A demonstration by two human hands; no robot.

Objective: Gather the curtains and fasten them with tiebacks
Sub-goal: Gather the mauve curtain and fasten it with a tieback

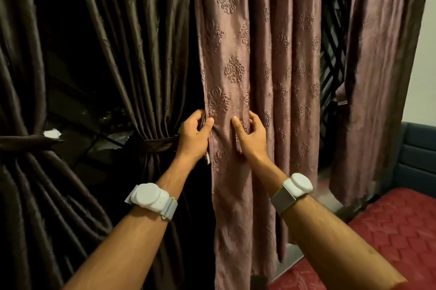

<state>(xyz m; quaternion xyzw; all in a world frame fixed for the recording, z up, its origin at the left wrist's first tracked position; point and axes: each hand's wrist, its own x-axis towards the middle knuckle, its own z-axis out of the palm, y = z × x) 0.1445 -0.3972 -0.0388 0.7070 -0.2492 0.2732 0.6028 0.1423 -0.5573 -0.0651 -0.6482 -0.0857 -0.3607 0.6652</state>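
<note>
Left hand [197, 135]: it grasps the left edge of the pink patterned curtain [236, 58], thumb in front and fingers curled round behind the hem, so the edge can be drawn toward the middle.
Right hand [251, 133]: it pinches a fold of the same panel just beside the left hand, fingers hooked behind the pleat and thumb lying on the front, which reads as gathering the cloth 1 fold at a time.
Pink patterned curtain: it hangs straight and loose at the centre of the view, ungathered below the hands, with no tieback on it that can be seen.
Brown curtain [141, 58]: to the left, already cinched by a dark tieback [160, 143], so that one looks done.
Second brown curtain [21, 101]: at the far left edge, also bound by a band at about the same height.
Far pink curtain [377, 77]: at the right it hangs apart, with a strip of matching cloth [342, 98] on its left edge, possibly its tieback; too small to be sure.
Stage: early in gathering this panel; fastening is not yet begun.
Nearby: red quilted bedding [389, 230] lies low right.
</note>
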